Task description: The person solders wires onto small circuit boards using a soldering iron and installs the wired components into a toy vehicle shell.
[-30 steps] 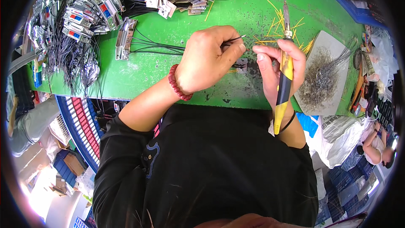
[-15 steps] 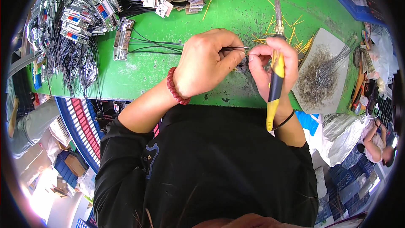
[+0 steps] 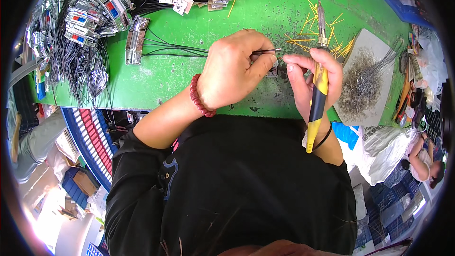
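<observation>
**Wire end pinched beside the soldering iron**

I see my left hand (image 3: 234,68) closed in a pinch on a thin black wire with a bare metal tip (image 3: 265,51), which pokes out rightward between thumb and fingers over the green counter (image 3: 189,76). The wire runs back left to a small silver connector block (image 3: 135,40) lying flat on the counter. My right hand (image 3: 313,78) is wrapped shut round a yellow-and-black soldering iron (image 3: 317,90), its metal tip pointing away from me, handle end toward my chest; its forefinger and thumb sit just beside the wire tip. Right of the iron lies a grey board heaped with wire trimmings (image 3: 367,78). Yellow offcut strips (image 3: 313,38) are scattered near the iron's tip. Foil-wrapped wire bundles (image 3: 80,14) crowd the counter's far left.
</observation>
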The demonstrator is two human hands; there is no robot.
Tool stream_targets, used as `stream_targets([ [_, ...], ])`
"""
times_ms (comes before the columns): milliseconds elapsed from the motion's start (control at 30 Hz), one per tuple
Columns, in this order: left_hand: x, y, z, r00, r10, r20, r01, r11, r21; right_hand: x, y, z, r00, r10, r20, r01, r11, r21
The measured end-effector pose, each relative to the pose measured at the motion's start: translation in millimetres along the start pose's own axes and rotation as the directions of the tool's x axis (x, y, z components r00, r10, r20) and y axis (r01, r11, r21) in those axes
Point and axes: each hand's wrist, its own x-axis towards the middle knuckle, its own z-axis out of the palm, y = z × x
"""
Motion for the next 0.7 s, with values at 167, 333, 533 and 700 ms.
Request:
stream_targets([
  [167, -0.9, 1.3, -2.1, 1.0, 0.026, 0.015, -0.026, 1.0, -0.016, -0.6, 2.5, -3.7, 0.998, -0.053, 0.04, 0.056, 0.996, -0.069],
  [333, -2.2, 0.4, -3.1, 0.998, 0.06, 0.033, -0.06, 0.998, -0.007, 0.2, 1.6, -2.5, 0.998, -0.053, 0.047, 0.054, 0.998, -0.034],
  [533, -2.7, -2.1, -2.1, 0.995, 0.098, 0.036, -0.099, 0.994, 0.033, 4.9, 5.4, 2.9, 0.998, -0.058, 0.011, 0.058, 0.998, 0.033],
  [700, -4.3, -6.5, -0.6, 0.995, 0.095, 0.039, -0.097, 0.995, 0.027, 7.3, 8.3, 2.6, 0.999, -0.027, 0.025, 0.023, 0.991, 0.133],
])
